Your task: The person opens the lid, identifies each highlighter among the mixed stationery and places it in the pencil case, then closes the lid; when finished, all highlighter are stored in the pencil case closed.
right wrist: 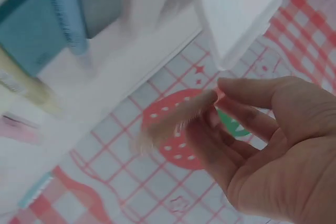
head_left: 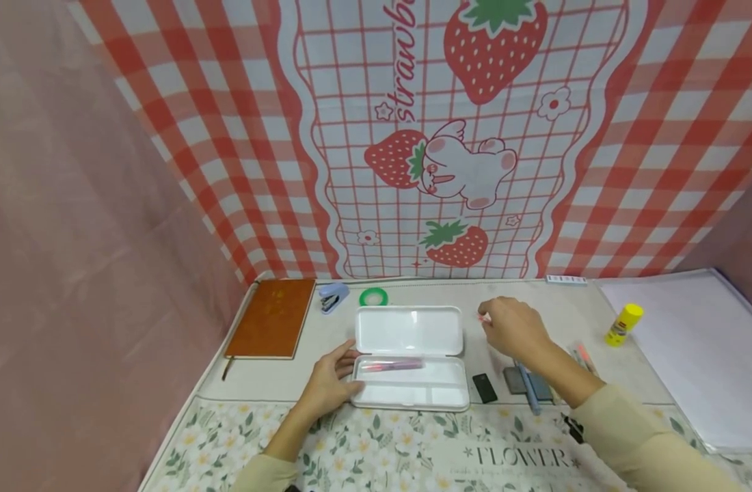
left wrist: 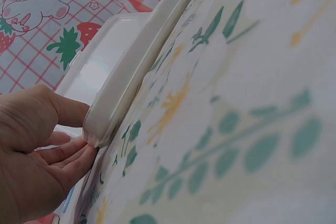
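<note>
A white pencil case (head_left: pixel 409 403) stands open on the table, its lid (head_left: pixel 409 330) tipped back. In its long compartment lies a pinkish pen (head_left: pixel 393 365). My left hand (head_left: pixel 329 383) grips the case's left end, thumb on one side and fingers on the other, as the left wrist view shows up close. Up and to the right of the case, my right hand (head_left: pixel 516 328) is raised. Between its thumb and fingers it pinches a slim, pale pink pen (right wrist: pixel 181 116), blurred at its far end. Most of that pen is hidden in the head view.
Right of the case lie a black block (head_left: pixel 485 387), a blue pen (head_left: pixel 528 389) across grey and blue squares, and more pens (head_left: pixel 585 357). A yellow glue stick (head_left: pixel 624 324) is farther right. Behind left are a brown notebook (head_left: pixel 274 318), stapler (head_left: pixel 333 298) and green tape (head_left: pixel 373 296).
</note>
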Demonstrator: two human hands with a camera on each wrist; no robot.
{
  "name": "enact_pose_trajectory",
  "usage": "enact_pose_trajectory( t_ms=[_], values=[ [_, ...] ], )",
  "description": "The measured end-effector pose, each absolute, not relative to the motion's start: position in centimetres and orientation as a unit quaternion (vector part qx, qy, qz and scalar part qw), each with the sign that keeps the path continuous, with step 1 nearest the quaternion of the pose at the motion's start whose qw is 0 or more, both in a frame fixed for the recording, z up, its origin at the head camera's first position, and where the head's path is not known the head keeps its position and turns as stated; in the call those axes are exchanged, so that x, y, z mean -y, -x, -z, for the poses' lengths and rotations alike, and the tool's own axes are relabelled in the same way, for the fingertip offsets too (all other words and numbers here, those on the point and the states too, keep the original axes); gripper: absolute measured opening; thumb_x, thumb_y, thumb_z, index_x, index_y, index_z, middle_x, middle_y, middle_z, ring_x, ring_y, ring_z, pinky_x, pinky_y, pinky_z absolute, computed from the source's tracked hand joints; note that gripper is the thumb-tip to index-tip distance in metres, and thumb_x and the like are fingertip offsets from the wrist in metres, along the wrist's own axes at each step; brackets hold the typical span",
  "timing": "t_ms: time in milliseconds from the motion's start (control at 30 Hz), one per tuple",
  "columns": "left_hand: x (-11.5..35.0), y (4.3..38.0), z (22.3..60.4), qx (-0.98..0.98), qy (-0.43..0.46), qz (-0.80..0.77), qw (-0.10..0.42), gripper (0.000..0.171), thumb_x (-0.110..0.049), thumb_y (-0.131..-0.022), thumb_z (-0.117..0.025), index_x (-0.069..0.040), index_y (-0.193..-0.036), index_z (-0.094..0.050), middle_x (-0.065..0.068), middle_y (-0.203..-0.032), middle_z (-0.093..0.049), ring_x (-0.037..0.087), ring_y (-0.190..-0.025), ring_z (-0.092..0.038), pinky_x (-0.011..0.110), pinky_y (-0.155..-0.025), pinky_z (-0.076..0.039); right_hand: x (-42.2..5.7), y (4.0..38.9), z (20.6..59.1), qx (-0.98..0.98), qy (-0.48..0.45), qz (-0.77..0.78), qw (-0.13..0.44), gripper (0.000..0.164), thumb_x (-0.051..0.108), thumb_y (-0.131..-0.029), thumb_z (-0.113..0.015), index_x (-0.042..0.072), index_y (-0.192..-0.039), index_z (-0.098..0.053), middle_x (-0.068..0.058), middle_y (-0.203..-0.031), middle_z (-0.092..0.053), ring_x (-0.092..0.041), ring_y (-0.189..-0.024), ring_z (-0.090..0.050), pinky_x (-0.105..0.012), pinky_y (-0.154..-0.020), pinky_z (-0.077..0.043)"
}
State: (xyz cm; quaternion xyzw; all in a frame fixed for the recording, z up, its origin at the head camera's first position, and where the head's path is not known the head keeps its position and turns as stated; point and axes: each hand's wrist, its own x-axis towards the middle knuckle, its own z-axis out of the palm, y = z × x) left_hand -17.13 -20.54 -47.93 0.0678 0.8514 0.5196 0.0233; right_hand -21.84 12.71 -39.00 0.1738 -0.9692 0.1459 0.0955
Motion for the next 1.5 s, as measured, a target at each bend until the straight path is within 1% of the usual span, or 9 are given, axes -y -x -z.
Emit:
enact_pose_trajectory(
  t_ms=[100, 200, 467, 700, 967, 1133, 1233, 1367, 1500],
  values=[
    [20.7, 17.1, 48.0, -0.846, -0.074, -0.528, 0.021, 0.078, 0.011, -0.071, -0.072, 0.005, -0.141, -0.036, 0.019, -0.120, -0.055, 0.035, -0.113, -0.057, 0.032, -0.097, -0.050, -11.2, 21.8, 38.8, 0.966, -0.200, -0.118, 0.116, 0.020, 0.008, -0.080, -0.070, 0.007, -0.100, -0.072, -0.011, -0.087, -0.066, -0.022, -0.061, -0.058, -0.031, -0.041, -0.046],
    [20.9, 17.1, 48.1, -0.839, -0.082, -0.538, 0.019, 0.079, 0.011, -0.071, -0.072, 0.006, -0.141, -0.035, 0.021, -0.120, -0.054, 0.036, -0.113, -0.057, 0.033, -0.097, -0.050, -9.1, 21.8, 38.5, 0.963, -0.221, -0.103, 0.118, 0.021, 0.010, -0.079, -0.072, 0.009, -0.100, -0.072, -0.010, -0.087, -0.065, -0.025, -0.067, -0.061, -0.035, -0.043, -0.050],
    [20.8, 17.4, 48.3, -0.838, -0.084, -0.538, 0.022, 0.078, 0.011, -0.072, -0.071, 0.005, -0.141, -0.035, 0.020, -0.120, -0.055, 0.035, -0.114, -0.056, 0.034, -0.098, -0.050, -2.7, 21.9, 39.0, 0.952, -0.264, -0.132, 0.084, 0.020, 0.013, -0.079, -0.073, 0.015, -0.098, -0.074, -0.005, -0.090, -0.068, -0.023, -0.074, -0.064, -0.034, -0.049, -0.054],
    [20.7, 17.5, 48.2, -0.837, -0.087, -0.540, 0.020, 0.078, 0.010, -0.071, -0.071, 0.005, -0.141, -0.036, 0.021, -0.119, -0.055, 0.035, -0.113, -0.057, 0.033, -0.097, -0.051, 1.6, 21.3, 40.5, 0.944, -0.303, -0.126, 0.024, 0.022, 0.011, -0.079, -0.072, 0.016, -0.100, -0.073, -0.002, -0.091, -0.067, -0.020, -0.073, -0.063, -0.034, -0.054, -0.055],
    [20.8, 17.5, 48.2, -0.834, -0.091, -0.543, 0.014, 0.078, 0.012, -0.069, -0.071, 0.007, -0.139, -0.038, 0.023, -0.117, -0.056, 0.037, -0.111, -0.058, 0.037, -0.097, -0.051, 3.2, 20.4, 41.9, 0.932, -0.344, -0.117, 0.007, 0.020, 0.010, -0.076, -0.073, 0.018, -0.094, -0.073, 0.001, -0.083, -0.065, -0.017, -0.069, -0.060, -0.030, -0.049, -0.051],
    [20.8, 17.4, 48.1, -0.839, -0.086, -0.537, 0.018, 0.079, 0.012, -0.069, -0.070, 0.004, -0.140, -0.037, 0.021, -0.116, -0.056, 0.035, -0.111, -0.058, 0.033, -0.096, -0.051, 3.6, 20.1, 43.2, 0.926, -0.365, -0.092, 0.008, 0.018, 0.007, -0.070, -0.076, 0.017, -0.083, -0.070, 0.006, -0.074, -0.061, -0.013, -0.063, -0.056, -0.026, -0.047, -0.048],
    [20.9, 17.4, 48.0, -0.839, -0.081, -0.538, 0.019, 0.079, 0.012, -0.070, -0.070, 0.003, -0.141, -0.037, 0.020, -0.117, -0.056, 0.034, -0.112, -0.058, 0.030, -0.096, -0.051, 3.9, 20.1, 43.9, 0.928, -0.365, -0.073, 0.019, 0.016, 0.008, -0.070, -0.077, 0.018, -0.079, -0.068, 0.006, -0.073, -0.057, -0.013, -0.063, -0.055, -0.026, -0.047, -0.049],
    [20.9, 17.4, 48.1, -0.839, -0.081, -0.538, 0.018, 0.079, 0.012, -0.069, -0.070, 0.004, -0.141, -0.036, 0.020, -0.118, -0.056, 0.035, -0.112, -0.058, 0.029, -0.096, -0.051, 4.1, 20.2, 44.5, 0.931, -0.359, -0.065, 0.032, 0.012, 0.012, -0.072, -0.076, 0.018, -0.081, -0.069, 0.004, -0.074, -0.056, -0.014, -0.065, -0.056, -0.027, -0.046, -0.048],
    [20.9, 17.4, 48.2, -0.837, -0.083, -0.541, 0.016, 0.079, 0.013, -0.069, -0.070, 0.004, -0.141, -0.037, 0.020, -0.117, -0.056, 0.035, -0.111, -0.058, 0.030, -0.096, -0.051, 3.9, 20.4, 44.6, 0.933, -0.351, -0.069, 0.044, 0.013, 0.023, -0.076, -0.076, 0.017, -0.086, -0.069, 0.003, -0.074, -0.055, -0.014, -0.063, -0.055, -0.027, -0.044, -0.046]
  ],
)
